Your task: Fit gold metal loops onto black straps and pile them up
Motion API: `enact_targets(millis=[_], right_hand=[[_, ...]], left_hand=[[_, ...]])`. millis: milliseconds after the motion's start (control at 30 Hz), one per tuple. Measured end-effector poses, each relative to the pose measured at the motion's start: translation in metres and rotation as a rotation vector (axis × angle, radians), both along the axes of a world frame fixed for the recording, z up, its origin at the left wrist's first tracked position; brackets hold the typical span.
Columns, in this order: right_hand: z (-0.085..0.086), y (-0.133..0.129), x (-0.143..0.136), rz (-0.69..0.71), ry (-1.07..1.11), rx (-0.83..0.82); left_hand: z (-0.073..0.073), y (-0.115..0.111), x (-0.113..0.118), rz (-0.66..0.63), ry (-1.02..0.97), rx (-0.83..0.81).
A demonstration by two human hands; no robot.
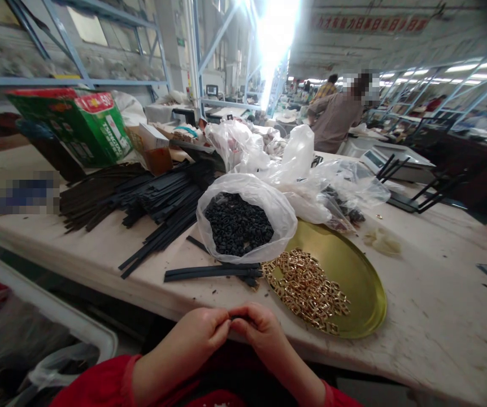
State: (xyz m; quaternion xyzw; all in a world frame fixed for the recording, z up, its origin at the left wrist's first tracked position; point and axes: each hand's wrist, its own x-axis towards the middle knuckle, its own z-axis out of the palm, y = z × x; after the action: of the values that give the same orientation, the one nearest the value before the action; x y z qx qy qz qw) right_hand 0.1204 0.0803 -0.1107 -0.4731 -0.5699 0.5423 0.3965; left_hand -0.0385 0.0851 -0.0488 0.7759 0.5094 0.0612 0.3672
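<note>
My left hand (199, 332) and my right hand (261, 325) meet just off the table's front edge, fingertips pinched together. A sliver of something dark shows between them; the fingers hide the rest, so I cannot make out its kind. Beyond my right hand, a round gold tray (345, 254) lies on the table, with a heap of small gold metal buckles (307, 285) on its left part. An open white plastic bag (286, 220) full of small black pieces (237, 223) stands behind my hands. In front of it are a few flat black strips (205, 273).
Bundles of black strips (162, 195) cover the table's left side (86, 265). A green and red carton (78, 124) stands behind them. Clear plastic bags (264, 147) are piled at the back. A scale (390, 161) stands back right; a person (337, 121) is beyond the table.
</note>
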Motion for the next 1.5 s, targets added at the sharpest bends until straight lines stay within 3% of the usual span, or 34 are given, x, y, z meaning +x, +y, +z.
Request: enact_targets(millis=[167, 300, 400, 500, 567, 633, 700, 800, 1000, 1167, 1267, 1400, 1500], right_hand=[[0.002, 0.009, 0.012, -0.111, 0.197, -0.252], [0.005, 0.005, 0.002, -0.132, 0.340, -0.302], [0.005, -0.004, -0.007, -0.041, 0.396, -0.283], [0.007, -0.002, 0.014, -0.039, 0.081, -0.043], [0.011, 0.008, 0.048, -0.155, -0.343, 0.205], [0.016, 0.022, 0.086, -0.267, -0.724, 0.347], [0.017, 0.035, 0.119, -0.294, -1.038, 0.365], [0.014, 0.048, 0.144, -0.235, -1.159, 0.347], [0.022, 0.043, 0.138, -0.291, -0.993, 0.331], [0.039, 0.022, 0.086, -0.286, -0.080, -0.054], [0.042, 0.011, 0.041, -0.244, 0.257, -0.184], [0.036, 0.004, -0.002, -0.273, 0.347, -0.211], [0.030, 0.004, -0.014, -0.243, 0.316, -0.181]], left_hand=[[0.001, -0.004, -0.005, 0.011, -0.210, -0.313], [-0.006, -0.003, -0.004, 0.072, -0.289, -0.303], [-0.014, -0.002, 0.000, 0.113, -0.337, -0.319], [-0.016, 0.001, -0.001, 0.097, -0.373, -0.334], [-0.018, 0.003, -0.004, 0.115, -0.388, -0.306], [-0.020, 0.005, -0.005, 0.155, -0.386, -0.250], [-0.024, 0.005, -0.002, 0.179, -0.379, -0.204], [-0.028, 0.003, 0.005, 0.182, -0.374, -0.187], [-0.017, -0.004, 0.010, 0.141, -0.350, -0.253], [-0.005, -0.001, 0.023, 0.202, -0.440, -0.164], [-0.004, 0.003, 0.030, 0.252, -0.520, -0.101], [-0.006, 0.003, 0.028, 0.344, -0.480, 0.004], [-0.008, -0.001, 0.022, 0.365, -0.438, 0.033]])
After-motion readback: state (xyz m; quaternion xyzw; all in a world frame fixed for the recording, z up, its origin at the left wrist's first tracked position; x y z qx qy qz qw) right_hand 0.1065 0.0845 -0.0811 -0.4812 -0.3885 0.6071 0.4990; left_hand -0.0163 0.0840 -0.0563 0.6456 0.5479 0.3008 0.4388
